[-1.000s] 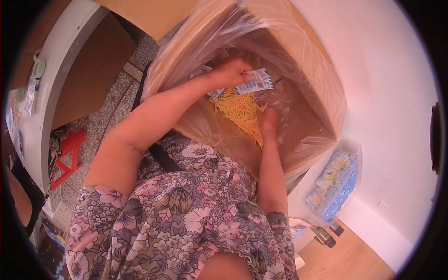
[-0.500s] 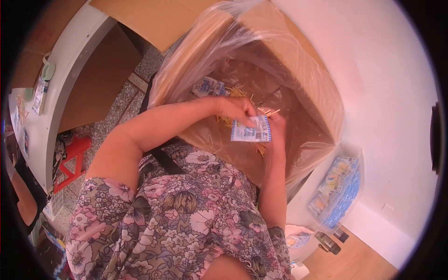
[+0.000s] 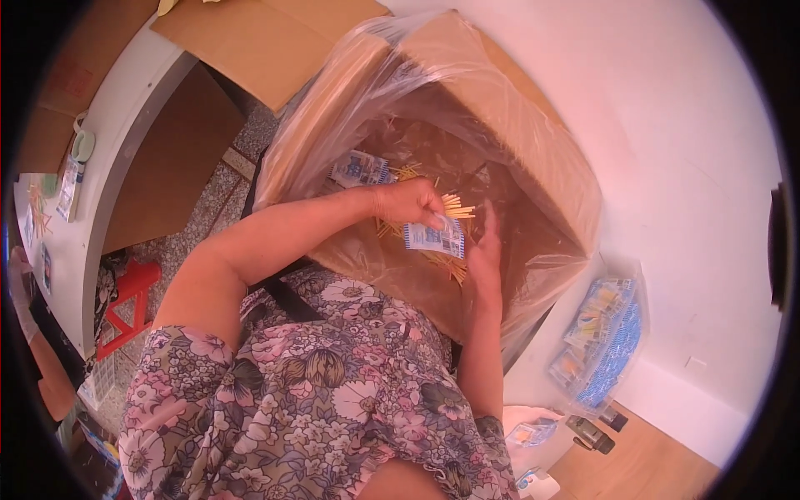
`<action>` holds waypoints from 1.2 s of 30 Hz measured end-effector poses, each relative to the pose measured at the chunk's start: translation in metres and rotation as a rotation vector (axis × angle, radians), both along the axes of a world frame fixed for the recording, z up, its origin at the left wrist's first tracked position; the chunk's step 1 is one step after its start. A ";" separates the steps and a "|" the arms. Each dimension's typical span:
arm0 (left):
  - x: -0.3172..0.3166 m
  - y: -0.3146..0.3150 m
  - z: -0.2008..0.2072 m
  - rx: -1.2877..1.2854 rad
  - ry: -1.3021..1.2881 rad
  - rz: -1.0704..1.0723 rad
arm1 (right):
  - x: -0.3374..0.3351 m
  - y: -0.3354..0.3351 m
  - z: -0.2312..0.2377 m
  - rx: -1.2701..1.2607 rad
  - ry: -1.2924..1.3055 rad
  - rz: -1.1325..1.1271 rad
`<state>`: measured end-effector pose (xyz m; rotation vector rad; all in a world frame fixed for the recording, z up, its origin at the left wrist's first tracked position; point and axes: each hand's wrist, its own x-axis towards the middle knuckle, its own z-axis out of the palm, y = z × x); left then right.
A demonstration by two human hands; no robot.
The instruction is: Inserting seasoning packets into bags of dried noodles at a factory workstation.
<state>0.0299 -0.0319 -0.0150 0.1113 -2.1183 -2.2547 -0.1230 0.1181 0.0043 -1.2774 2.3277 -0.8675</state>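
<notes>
While the flat blue-and-white film packet [image 3: 434, 239], likely light, slippery and best edge-pinched, is grasped by the left hand [image 3: 408, 202] over yellow sticks [image 3: 451, 267], the right hand [image 3: 485, 252] is extended empty at three o'clock.

looks like a small packing workshop, this: a big plastic-lined carton [image 3: 521, 117] holds centre stage, loose yellow sticks [image 3: 452, 268] and a printed packet [image 3: 358, 169] lying inside; just right of the carton, here's a clear bin [image 3: 631, 279] of blue-edged packets [image 3: 612, 354]; over to the carton's left, a white table [image 3: 125, 108], speckled floor [image 3: 218, 204] between them, and farther left, another person's arm [image 3: 53, 382].
</notes>
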 end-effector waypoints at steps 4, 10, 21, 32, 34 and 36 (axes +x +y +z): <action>0.004 0.000 -0.004 0.124 0.005 -0.004 | 0.026 -0.016 0.040 -0.030 -0.603 0.181; 0.002 0.000 0.002 0.404 -0.121 0.116 | 0.042 -0.033 0.034 0.005 -0.174 0.312; 0.003 0.001 0.004 0.492 -0.064 0.162 | 0.024 -0.035 0.023 -0.179 0.023 0.458; -0.002 0.012 -0.012 -0.322 0.083 0.122 | 0.036 -0.045 0.021 0.078 0.206 0.090; -0.002 0.018 -0.011 -0.149 0.145 0.153 | 0.033 -0.043 0.006 -0.023 0.069 0.028; -0.003 0.019 -0.007 0.029 0.207 0.188 | 0.030 -0.042 0.005 -0.121 -0.066 -0.029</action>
